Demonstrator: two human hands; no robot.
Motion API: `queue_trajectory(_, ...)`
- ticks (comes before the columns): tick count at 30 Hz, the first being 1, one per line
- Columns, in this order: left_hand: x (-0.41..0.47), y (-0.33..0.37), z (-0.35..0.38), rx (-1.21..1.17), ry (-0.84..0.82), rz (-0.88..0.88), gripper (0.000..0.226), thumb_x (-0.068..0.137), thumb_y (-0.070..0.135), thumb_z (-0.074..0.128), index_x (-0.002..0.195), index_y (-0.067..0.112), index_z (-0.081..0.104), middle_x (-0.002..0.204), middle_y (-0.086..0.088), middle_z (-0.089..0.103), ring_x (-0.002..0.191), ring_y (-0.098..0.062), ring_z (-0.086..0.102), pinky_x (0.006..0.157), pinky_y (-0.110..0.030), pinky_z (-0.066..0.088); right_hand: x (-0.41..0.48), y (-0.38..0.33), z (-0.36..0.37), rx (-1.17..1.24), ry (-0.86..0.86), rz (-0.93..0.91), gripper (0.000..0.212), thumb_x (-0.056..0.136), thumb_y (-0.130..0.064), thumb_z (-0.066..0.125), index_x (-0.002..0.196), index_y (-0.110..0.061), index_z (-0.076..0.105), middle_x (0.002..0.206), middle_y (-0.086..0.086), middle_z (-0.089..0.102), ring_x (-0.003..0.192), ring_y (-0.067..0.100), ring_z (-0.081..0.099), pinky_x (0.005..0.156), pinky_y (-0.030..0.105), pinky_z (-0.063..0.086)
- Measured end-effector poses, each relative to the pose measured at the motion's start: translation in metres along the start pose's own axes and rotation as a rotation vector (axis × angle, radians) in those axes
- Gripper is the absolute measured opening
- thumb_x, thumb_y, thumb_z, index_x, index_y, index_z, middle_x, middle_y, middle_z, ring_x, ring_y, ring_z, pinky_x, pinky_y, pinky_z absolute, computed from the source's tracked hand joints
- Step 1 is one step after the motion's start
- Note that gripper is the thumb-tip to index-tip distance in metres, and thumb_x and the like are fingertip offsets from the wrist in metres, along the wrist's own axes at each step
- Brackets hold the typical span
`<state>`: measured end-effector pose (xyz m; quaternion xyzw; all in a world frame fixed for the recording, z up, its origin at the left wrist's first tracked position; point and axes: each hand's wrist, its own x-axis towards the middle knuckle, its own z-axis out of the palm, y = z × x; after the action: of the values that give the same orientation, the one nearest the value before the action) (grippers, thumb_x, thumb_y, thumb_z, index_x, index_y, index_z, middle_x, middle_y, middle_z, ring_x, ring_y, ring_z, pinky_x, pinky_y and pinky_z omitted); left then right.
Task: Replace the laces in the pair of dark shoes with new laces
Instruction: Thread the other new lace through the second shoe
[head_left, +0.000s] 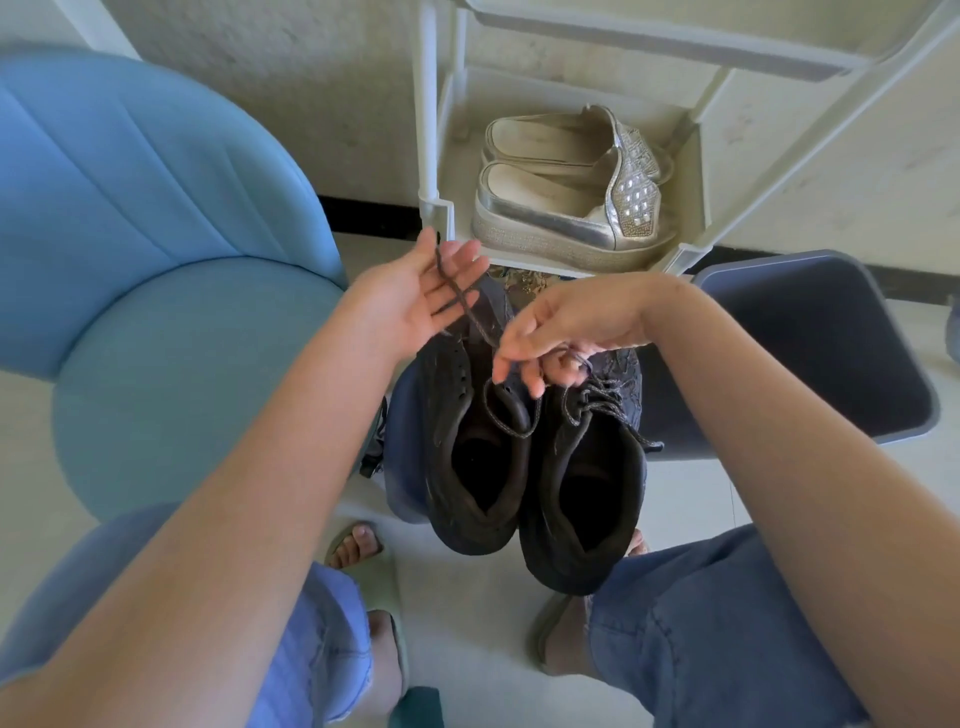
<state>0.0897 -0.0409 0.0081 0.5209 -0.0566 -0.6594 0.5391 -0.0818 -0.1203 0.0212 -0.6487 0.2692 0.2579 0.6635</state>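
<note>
Step in hand: old lace (470, 325) removal. Left shoe (475, 452) unlaced, right shoe (587, 483) laced, both between the knees. Left hand (415, 296) open, lace draped; right hand (561, 332) fingers pinching lace. Next: free it, unlace the other.

1. Two dark shoes (535, 467) are seen side by side.
2. A loose lace (470, 317) is draped over the spread left hand (415, 301).
3. It is pinched by the right hand (566, 332).

two shoes (524, 467) stand side by side between the knees; behind them a rack (691, 244) holds a pair of slip-ons (566, 208). chair (156, 260) left, bin (810, 353) right.
</note>
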Motion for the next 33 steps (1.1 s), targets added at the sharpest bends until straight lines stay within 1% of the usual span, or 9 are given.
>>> queue_trajectory(4, -0.007, -0.007, 0.008, 0.472, -0.083, 0.187, 0.023, 0.100, 0.020, 0.045, 0.087, 0.020, 0.064, 0.059, 0.011, 0.066, 0.062, -0.003, 0.067, 0.070, -0.022, 0.053, 0.009, 0.003, -0.001, 0.227, 0.335, -0.174, 0.040, 0.103, -0.032, 0.035, 0.121, -0.004, 0.058, 0.113, 0.010, 0.067, 0.105, 0.022, 0.065, 0.098, 0.034, 0.050)
queue_trajectory(7, -0.018, -0.022, 0.019, 0.679, -0.180, 0.192, 0.023, 0.099, 0.019, 0.046, 0.083, 0.020, 0.063, 0.058, 0.011, 0.066, 0.058, -0.001, 0.065, 0.063, -0.017, 0.054, 0.011, -0.009, -0.001, 0.797, 0.259, -0.410, 0.049, 0.104, -0.031, 0.022, 0.127, 0.003, 0.049, 0.112, 0.014, 0.064, 0.097, 0.023, 0.065, 0.081, 0.030, 0.055)
queue_trajectory(11, -0.019, -0.032, 0.022, 0.873, -0.127, 0.183, 0.017, 0.097, 0.024, 0.051, 0.093, 0.019, 0.066, 0.085, 0.006, 0.072, 0.079, -0.006, 0.066, 0.083, -0.025, 0.049, 0.013, -0.015, 0.003, 0.830, 0.459, -0.425, 0.042, 0.105, -0.030, 0.025, 0.105, -0.004, 0.058, 0.079, 0.006, 0.072, 0.074, 0.018, 0.069, 0.073, 0.031, 0.056)
queue_trajectory(15, -0.012, -0.024, 0.003, 1.450, 0.161, 0.226, 0.034, 0.085, 0.034, 0.067, 0.112, 0.015, 0.062, 0.109, 0.000, 0.062, 0.103, -0.017, 0.058, 0.087, -0.029, 0.042, -0.001, -0.011, -0.005, 0.347, 0.980, -0.369, 0.036, 0.105, -0.032, 0.032, 0.099, -0.012, 0.061, 0.053, 0.000, 0.051, 0.040, 0.011, 0.038, 0.047, 0.023, 0.037)
queue_trajectory(18, -0.013, -0.028, -0.005, 1.522, 0.101, 0.034, 0.062, 0.075, 0.046, 0.075, 0.121, 0.008, 0.056, 0.114, 0.000, 0.059, 0.107, -0.023, 0.057, 0.085, -0.030, 0.044, -0.004, -0.008, -0.009, -0.555, 1.432, 0.007, 0.038, 0.104, -0.037, 0.032, 0.107, -0.016, 0.064, 0.069, 0.003, 0.059, 0.062, 0.019, 0.054, 0.058, 0.026, 0.034)
queue_trajectory(21, -0.011, -0.035, -0.007, 1.492, 0.058, -0.039, 0.078, 0.072, 0.048, 0.076, 0.130, 0.005, 0.049, 0.125, -0.005, 0.055, 0.114, -0.024, 0.054, 0.091, -0.032, 0.046, 0.001, -0.016, -0.004, -0.763, 1.770, 0.065, 0.038, 0.101, -0.038, 0.035, 0.108, -0.016, 0.065, 0.083, 0.007, 0.065, 0.081, 0.025, 0.055, 0.058, 0.029, 0.027)
queue_trajectory(27, -0.010, -0.032, -0.012, 1.334, 0.092, -0.052, 0.030, 0.079, 0.018, 0.069, 0.105, 0.003, 0.067, 0.099, -0.013, 0.068, 0.094, -0.030, 0.066, 0.081, -0.042, 0.057, 0.045, -0.008, 0.032, -0.498, 0.617, 0.104, 0.033, 0.104, -0.025, 0.033, 0.112, -0.001, 0.055, 0.108, 0.015, 0.060, 0.083, 0.019, 0.050, 0.062, 0.024, 0.033)
queue_trajectory(30, -0.010, -0.032, -0.013, 1.347, 0.145, -0.026, 0.015, 0.081, 0.013, 0.059, 0.088, 0.002, 0.065, 0.085, -0.015, 0.062, 0.087, -0.031, 0.066, 0.086, -0.043, 0.054, 0.057, 0.001, 0.037, -0.415, 0.531, 0.082, 0.026, 0.100, -0.009, 0.041, 0.114, 0.009, 0.054, 0.094, 0.021, 0.064, 0.075, 0.026, 0.057, 0.056, 0.024, 0.037)
queue_trajectory(33, -0.010, -0.033, -0.017, 1.215, 0.156, -0.022, 0.019, 0.085, 0.004, 0.054, 0.096, 0.015, 0.065, 0.091, -0.014, 0.059, 0.093, -0.036, 0.065, 0.085, -0.045, 0.055, 0.055, 0.003, 0.032, -0.315, 0.562, 0.021, 0.006, 0.098, -0.008, 0.049, 0.096, -0.006, 0.053, 0.069, 0.005, 0.066, 0.055, 0.013, 0.056, 0.055, 0.016, 0.043)
